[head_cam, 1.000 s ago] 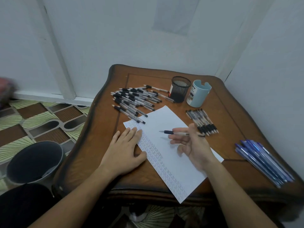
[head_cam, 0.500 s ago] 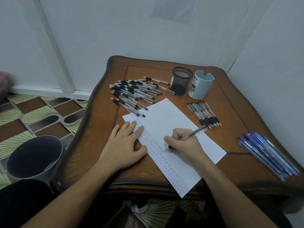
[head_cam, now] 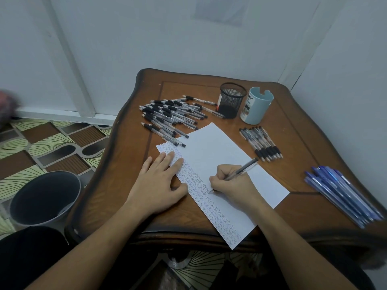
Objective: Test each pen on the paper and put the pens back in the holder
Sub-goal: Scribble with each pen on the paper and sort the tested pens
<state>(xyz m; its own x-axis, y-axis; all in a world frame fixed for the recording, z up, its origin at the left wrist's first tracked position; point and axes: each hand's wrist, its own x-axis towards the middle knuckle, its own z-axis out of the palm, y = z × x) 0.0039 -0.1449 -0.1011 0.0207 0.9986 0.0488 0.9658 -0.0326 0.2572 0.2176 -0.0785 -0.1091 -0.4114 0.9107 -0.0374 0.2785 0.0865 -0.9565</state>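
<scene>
A white sheet of paper (head_cam: 217,151) lies slanted on the wooden table (head_cam: 134,185), with a band of small ink marks along its left edge. My right hand (head_cam: 232,185) grips a black pen (head_cam: 245,167) in a writing hold, its tip on the paper beside the marks. My left hand (head_cam: 157,183) lies flat, fingers pressing the paper's left edge. A large pile of black pens (head_cam: 169,117) sits at the back left. A black mesh holder (head_cam: 231,100) and a pale blue holder (head_cam: 255,105) stand at the back. A small row of black pens (head_cam: 261,143) lies right of the paper.
Several blue pens (head_cam: 341,193) lie at the table's right edge. A dark bin (head_cam: 45,197) stands on the patterned floor to the left. White walls close in behind and to the right of the table.
My right hand turned the pen from a loose sideways hold into a writing grip and lowered its tip onto the paper. My left hand stayed flat on the paper's edge.
</scene>
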